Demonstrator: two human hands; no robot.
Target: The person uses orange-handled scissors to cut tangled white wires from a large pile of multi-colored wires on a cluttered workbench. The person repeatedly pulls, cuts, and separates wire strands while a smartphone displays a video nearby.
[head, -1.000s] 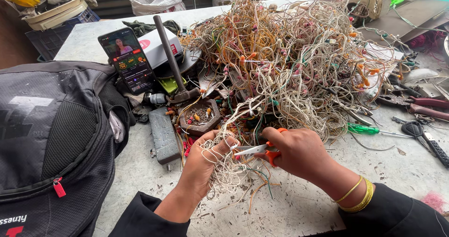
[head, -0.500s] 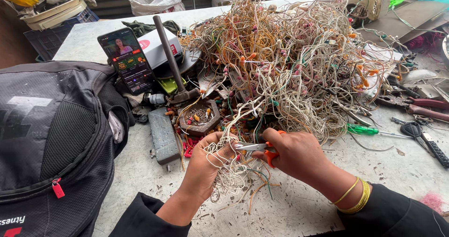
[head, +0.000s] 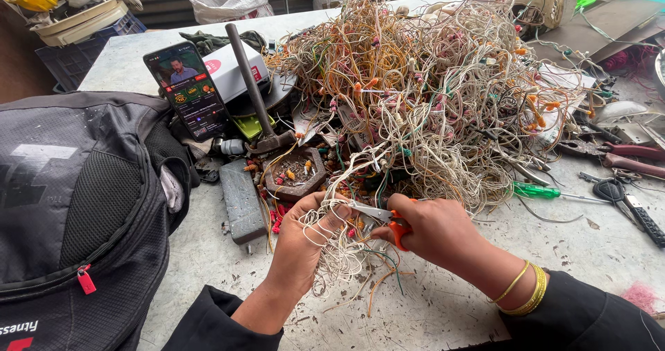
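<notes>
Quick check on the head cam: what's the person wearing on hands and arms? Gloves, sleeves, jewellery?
No gloves: the left hand and right hand are both bare. Both forearms come out of dark, near-black long sleeves pushed back from the wrists. The right wrist carries several thin gold-coloured bangles. No rings, watch or markings can be made out on either hand.

Single head-worn view, steeply down, close over the cluttered worktable [head: 208, 254].
</notes>
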